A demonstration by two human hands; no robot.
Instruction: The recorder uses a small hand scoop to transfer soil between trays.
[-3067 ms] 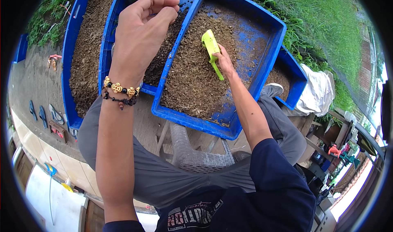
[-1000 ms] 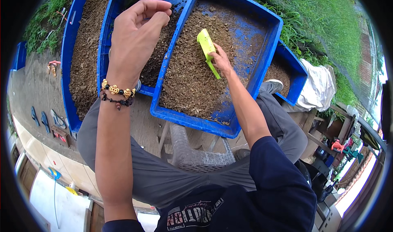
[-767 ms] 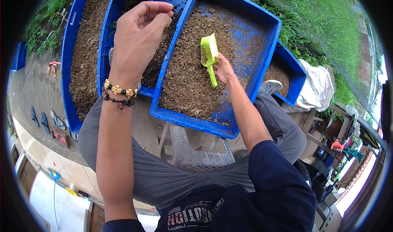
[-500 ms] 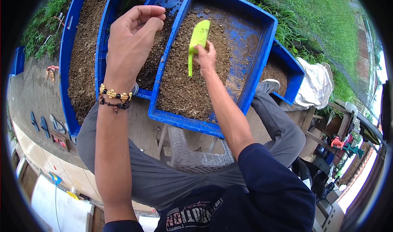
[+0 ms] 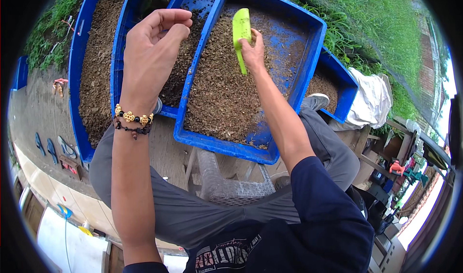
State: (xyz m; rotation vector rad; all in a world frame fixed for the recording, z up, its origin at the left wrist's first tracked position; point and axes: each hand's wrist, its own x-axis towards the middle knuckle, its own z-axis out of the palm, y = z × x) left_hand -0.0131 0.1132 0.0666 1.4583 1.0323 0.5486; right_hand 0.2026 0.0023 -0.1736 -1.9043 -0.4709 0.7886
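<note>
My right hand (image 5: 253,51) grips a lime-green plastic scoop (image 5: 241,25) with dark specks on it. The scoop is held over a blue tray (image 5: 222,150) of brown crumbly soil-like material (image 5: 217,94), its narrow end toward me. In the tray, material lies thickest at the left, while blue bottom shows through at the right. My left hand (image 5: 156,51) hovers over the trays to the left, fingers loosely bent with the thumb near them; nothing shows in it. Beaded bracelets (image 5: 134,119) circle that wrist.
More blue trays of brown material stand at the left (image 5: 76,94) and right (image 5: 349,90). A grey woven stool (image 5: 236,188) is beneath the middle tray, between my legs. A white sack (image 5: 366,97) lies at the right, grass (image 5: 366,22) grows behind, and sandals (image 5: 52,147) lie at the left.
My right hand has moved the scoop away from me and slightly right. More blue tray bottom shows at the near right corner. My left hand has hardly moved.
</note>
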